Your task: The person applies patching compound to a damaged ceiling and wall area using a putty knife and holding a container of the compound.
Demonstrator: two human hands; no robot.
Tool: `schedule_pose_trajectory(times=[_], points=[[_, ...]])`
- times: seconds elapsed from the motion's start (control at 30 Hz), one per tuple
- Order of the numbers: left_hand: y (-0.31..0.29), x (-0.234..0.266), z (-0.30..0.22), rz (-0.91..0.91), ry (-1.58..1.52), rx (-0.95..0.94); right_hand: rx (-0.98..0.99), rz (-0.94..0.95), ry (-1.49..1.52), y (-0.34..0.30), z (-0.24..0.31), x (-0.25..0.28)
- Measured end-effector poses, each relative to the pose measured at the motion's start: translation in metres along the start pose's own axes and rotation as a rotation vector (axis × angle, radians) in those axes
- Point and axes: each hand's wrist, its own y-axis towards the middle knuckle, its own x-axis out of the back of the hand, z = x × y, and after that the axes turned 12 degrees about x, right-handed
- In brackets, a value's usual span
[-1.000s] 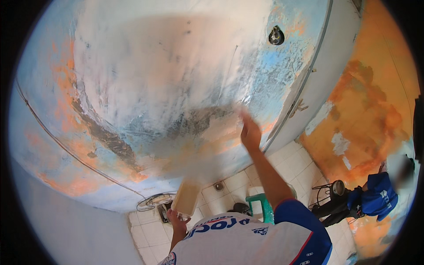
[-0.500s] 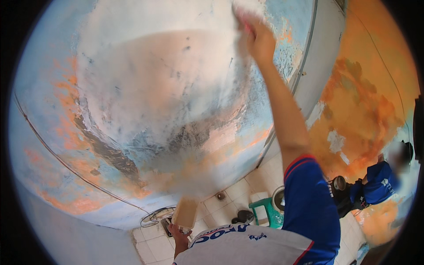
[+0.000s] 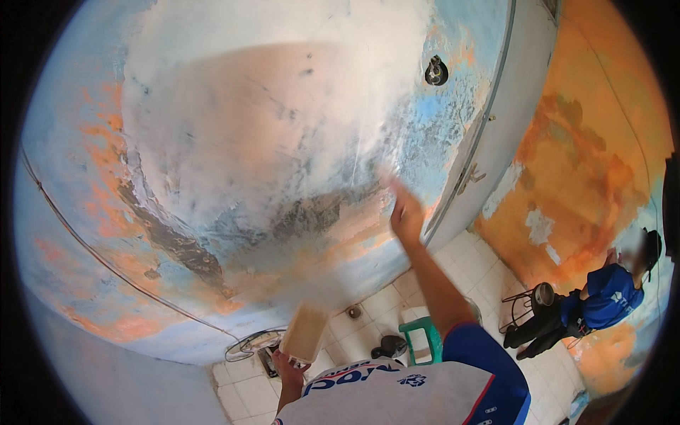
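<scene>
A large white, greyish-smeared patch (image 3: pixel 269 120) covers much of the peeling blue wall in front of me. My right hand (image 3: pixel 408 218) is raised at the patch's lower right, closed round a small hand tool with a pinkish handle (image 3: pixel 388 178). Motion smears the tool, so I cannot tell its exact shape or whether it touches the wall. Low down near my body, my left hand (image 3: pixel 287 366) grips the near end of a beige rectangular tray (image 3: pixel 304 333). Its fingers wrap the tray's edge, and I cannot make out what lies inside.
A dark hole with wires (image 3: pixel 436 71) opens in the wall at upper right. A cable (image 3: pixel 106 265) runs down the left side. A green plastic stool (image 3: pixel 425 340) and dark shoes (image 3: pixel 389 348) are on the tiled floor. A co-worker (image 3: pixel 602 304) stands at the orange wall, right.
My right hand has swept down from the top of the white patch to its lower right, uncovering the wired hole. My left hand still holds the tray in about the same place.
</scene>
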Motion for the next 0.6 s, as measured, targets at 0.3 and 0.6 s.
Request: schedule_pose_trajectory(times=[0.3, 0.6], points=[[0.018, 0.029, 0.017, 0.06, -0.033, -0.001, 0.395, -0.316, -0.222, 0.281, -0.002, 0.008], [0.034, 0.04, 0.015, 0.032, -0.031, 0.016, -0.237, 0.653, 0.239, -0.137, 0.073, -0.042]])
